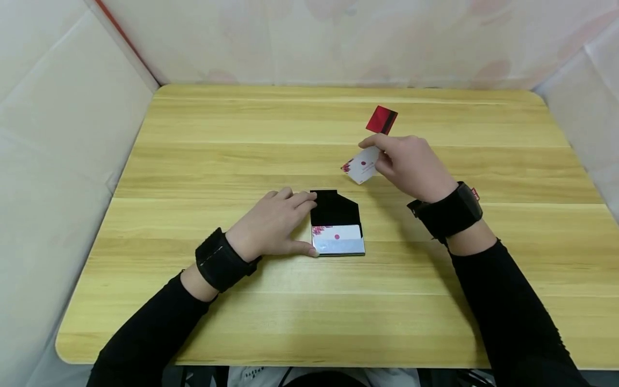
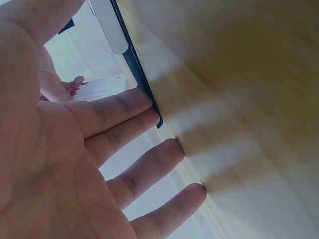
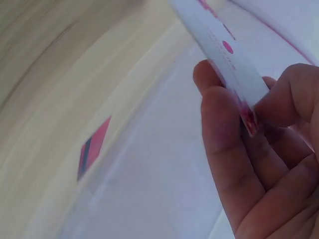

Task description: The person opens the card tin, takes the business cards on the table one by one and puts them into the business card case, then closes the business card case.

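Note:
A black card case lies on the table with its flap folded back. White cards with a pink floral corner sit inside it. My left hand rests at the case's left side, thumb on the lower corner and fingertips by the flap. In the left wrist view those fingers are nearly straight, some touching the edge of the case. Above and to the right of the case, my right hand pinches a white card between thumb and fingers. The right wrist view shows that card tilted, with its floral corner by the fingers.
A red card with a dark stripe lies on the wooden table, just beyond my right hand. Pale curtain-like walls stand behind the table and at both sides.

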`<state>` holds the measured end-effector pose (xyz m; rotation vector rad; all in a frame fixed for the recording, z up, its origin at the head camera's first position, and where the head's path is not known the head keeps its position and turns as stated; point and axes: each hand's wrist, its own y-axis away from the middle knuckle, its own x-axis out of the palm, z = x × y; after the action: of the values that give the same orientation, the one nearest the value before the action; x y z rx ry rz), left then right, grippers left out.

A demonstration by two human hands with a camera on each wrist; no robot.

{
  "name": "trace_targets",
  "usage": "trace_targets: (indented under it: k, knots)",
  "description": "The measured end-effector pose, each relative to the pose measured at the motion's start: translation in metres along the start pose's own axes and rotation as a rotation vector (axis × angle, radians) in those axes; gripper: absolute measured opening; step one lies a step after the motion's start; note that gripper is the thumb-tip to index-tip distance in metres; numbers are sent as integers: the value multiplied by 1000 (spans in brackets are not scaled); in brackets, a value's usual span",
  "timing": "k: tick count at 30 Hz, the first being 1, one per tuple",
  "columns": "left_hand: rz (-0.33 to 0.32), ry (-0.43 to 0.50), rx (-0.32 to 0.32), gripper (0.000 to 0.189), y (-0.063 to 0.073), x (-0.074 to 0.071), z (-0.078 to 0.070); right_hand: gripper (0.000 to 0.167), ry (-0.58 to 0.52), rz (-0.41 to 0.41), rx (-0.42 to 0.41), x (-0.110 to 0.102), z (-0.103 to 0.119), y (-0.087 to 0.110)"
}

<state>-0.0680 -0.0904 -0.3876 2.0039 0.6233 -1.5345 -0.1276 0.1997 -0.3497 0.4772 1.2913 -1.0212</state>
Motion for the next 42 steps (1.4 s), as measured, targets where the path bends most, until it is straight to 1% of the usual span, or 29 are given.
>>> trace_targets:
  k: [2, 5, 9, 11, 15, 18, 21, 23, 25, 28, 31, 36, 39, 42]
  knots:
    - [-1, -1, -2, 100, 0, 0, 0, 34, -42, -19, -1, -3, 1, 0]
    - [-2, 1, -9, 100, 1, 0, 0, 24, -111, -17, -13, -4, 4, -1]
    - [-3, 3, -14, 100, 2, 0, 0, 7, -203, 23, -39, -4, 12, -1]
    - [-5, 4, -12, 100, 2, 0, 0, 2, -227, 54, -60, -2, 16, 0]
    - [-9, 4, -10, 100, 3, 0, 1, 5, -260, 121, -124, -1, 23, 0]
    - [-17, 2, -7, 100, 2, 0, 1, 7, -312, 179, -145, 0, 27, 0]
    - [-20, -2, -7, 100, 2, 0, 1, 18, -361, 249, -145, 1, 31, 0]
    - [-15, -5, -9, 100, 2, 0, 1, 27, -375, 290, -135, 2, 34, 0]
    - [-10, -8, -10, 100, 2, 1, 1, 31, -370, 313, -141, 4, 35, 1]
    - [-8, -11, -7, 99, 3, 1, 1, 30, -363, 325, -156, 7, 37, 1]
    - [-14, -14, -8, 98, 3, 0, 0, 24, -356, 324, -179, 12, 38, 1]
    - [-18, -4, -10, 93, 2, 0, -1, 15, -338, 366, -184, 20, 40, 2]
    - [-17, 1, -5, 87, 2, 0, -2, 17, -333, 397, -173, 23, 40, 4]
    - [-17, 4, -2, 89, 1, -1, -2, 21, -341, 429, -150, 24, 41, 5]
